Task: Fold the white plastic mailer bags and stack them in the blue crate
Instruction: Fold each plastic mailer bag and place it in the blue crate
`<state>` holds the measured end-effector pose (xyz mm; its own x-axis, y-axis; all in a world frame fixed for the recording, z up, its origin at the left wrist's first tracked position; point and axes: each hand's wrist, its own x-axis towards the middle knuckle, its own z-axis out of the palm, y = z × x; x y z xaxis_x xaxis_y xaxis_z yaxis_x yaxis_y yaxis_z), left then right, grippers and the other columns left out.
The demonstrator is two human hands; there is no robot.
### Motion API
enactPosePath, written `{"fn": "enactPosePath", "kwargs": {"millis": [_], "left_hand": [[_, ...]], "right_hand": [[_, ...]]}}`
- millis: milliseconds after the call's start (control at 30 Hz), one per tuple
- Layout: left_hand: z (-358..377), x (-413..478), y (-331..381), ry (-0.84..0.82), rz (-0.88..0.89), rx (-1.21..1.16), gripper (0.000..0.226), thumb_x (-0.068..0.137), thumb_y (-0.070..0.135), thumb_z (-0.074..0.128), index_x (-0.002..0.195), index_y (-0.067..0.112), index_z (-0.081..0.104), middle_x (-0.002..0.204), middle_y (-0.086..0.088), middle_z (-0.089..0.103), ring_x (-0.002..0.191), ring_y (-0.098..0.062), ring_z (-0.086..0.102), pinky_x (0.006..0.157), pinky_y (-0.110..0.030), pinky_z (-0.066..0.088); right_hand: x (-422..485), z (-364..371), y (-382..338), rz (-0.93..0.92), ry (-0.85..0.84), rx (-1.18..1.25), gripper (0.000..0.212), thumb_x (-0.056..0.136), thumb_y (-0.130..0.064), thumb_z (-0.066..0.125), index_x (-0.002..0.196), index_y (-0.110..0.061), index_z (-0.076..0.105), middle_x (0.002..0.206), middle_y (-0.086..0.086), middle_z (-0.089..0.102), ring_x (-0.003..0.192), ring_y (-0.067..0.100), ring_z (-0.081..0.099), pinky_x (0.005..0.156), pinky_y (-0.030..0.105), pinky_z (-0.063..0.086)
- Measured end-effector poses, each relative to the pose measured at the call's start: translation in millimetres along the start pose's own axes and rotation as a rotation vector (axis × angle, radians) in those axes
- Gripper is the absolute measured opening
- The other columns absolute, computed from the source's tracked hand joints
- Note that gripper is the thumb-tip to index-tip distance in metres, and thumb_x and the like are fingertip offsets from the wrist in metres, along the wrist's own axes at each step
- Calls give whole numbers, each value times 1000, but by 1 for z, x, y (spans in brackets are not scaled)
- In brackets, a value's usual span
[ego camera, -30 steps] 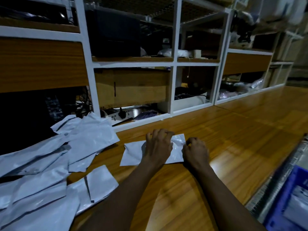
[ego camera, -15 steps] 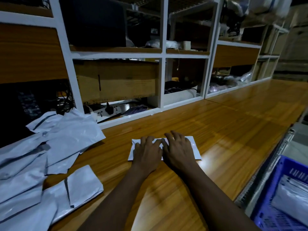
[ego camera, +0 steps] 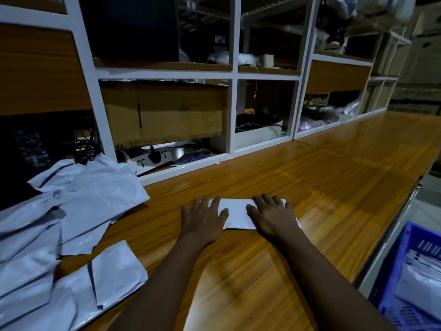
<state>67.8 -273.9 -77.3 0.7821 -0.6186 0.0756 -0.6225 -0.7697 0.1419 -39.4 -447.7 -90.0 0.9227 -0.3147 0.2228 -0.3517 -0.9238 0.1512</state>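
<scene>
1. A long glossy orange-brown wooden worktop (ego camera: 334,187) is stretching away to the right
2. A white metal-framed shelving unit (ego camera: 232,115) is standing along its far edge
3. A flat brown cardboard box (ego camera: 167,111) is filling one lower compartment
4. A white plastic power strip (ego camera: 148,158) is lying below that box

One folded mailer bag (ego camera: 237,213), a left hand (ego camera: 202,222), a right hand (ego camera: 272,219), one blue crate (ego camera: 403,261), one heap of loose bags (ego camera: 83,199)
</scene>
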Motion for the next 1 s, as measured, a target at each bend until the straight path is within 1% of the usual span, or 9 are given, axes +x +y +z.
{"fn": "enactPosePath", "kwargs": {"millis": [67, 167, 267, 367, 467, 533, 600, 700, 1000], "left_hand": [[-4, -4, 5, 92, -17, 95, 60, 102, 56, 19, 156, 29, 19, 163, -7, 19, 151, -32, 9, 117, -59, 2], [-6, -7, 23, 297, 140, 161, 53, 104, 45, 26, 151, 22, 33, 159, -8, 31, 149, -31, 18, 118, -57, 8], [-2, -4, 40, 281, 259, 156, 51, 104, 36, 36, 152, 18, 32, 159, -8, 30, 149, -30, 19, 119, -56, 8], [3, 0, 44, 225, 263, 124, 55, 104, 32, 40, 154, 17, 25, 162, -6, 25, 150, -30, 15, 119, -54, 7], [7, 3, 41, 190, 276, 133, 58, 104, 29, 41, 156, 16, 19, 163, -5, 19, 150, -32, 13, 119, -54, 7], [9, 4, 37, 171, 287, 151, 57, 105, 31, 37, 156, 16, 19, 164, -5, 19, 150, -32, 13, 119, -54, 7], [9, 5, 35, 167, 295, 153, 55, 105, 32, 32, 156, 17, 18, 164, -5, 19, 151, -31, 13, 120, -53, 7], [11, 6, 33, 161, 293, 127, 53, 106, 32, 28, 156, 18, 18, 164, -3, 18, 151, -30, 12, 120, -51, 8], [11, 8, 33, 128, 258, 66, 51, 107, 37, 19, 156, 22, 18, 164, 2, 19, 150, -26, 13, 120, -46, 11]], "right_hand": [[1, -2, -3, 71, 14, 23, 67, 92, -51, 2, 122, -20, 54, 127, 10, 57, 116, 39, 49, 95, 59, 35], [3, -9, -11, 58, 98, 64, 63, 93, -46, 11, 113, -13, 62, 119, 10, 62, 112, 37, 54, 94, 55, 40], [0, -16, -22, -36, 172, 174, 62, 94, -41, 18, 118, -7, 63, 124, 17, 63, 118, 41, 56, 94, 56, 44], [-2, -17, -25, -76, 76, 223, 72, 96, -47, 6, 147, -10, 42, 154, 15, 40, 144, 38, 32, 112, 58, 28], [0, -11, -21, -82, -6, 188, 75, 94, -48, 1, 156, -13, 25, 164, 10, 20, 150, 37, 15, 116, 61, 17], [3, -5, -19, -109, -18, 123, 80, 92, -50, -2, 153, -11, 33, 161, 12, 26, 148, 41, 22, 112, 66, 21], [3, -1, -18, -123, -31, 109, 73, 96, -46, 10, 144, -7, 49, 153, 16, 42, 140, 46, 37, 105, 72, 30], [3, 1, -18, -105, -30, 111, 59, 98, -39, 26, 127, -3, 63, 138, 19, 57, 125, 48, 53, 91, 74, 41], [2, 2, -14, -141, 105, 21, 47, 96, -32, 35, 99, -6, 74, 120, 22, 67, 106, 48, 65, 72, 69, 51]]}}
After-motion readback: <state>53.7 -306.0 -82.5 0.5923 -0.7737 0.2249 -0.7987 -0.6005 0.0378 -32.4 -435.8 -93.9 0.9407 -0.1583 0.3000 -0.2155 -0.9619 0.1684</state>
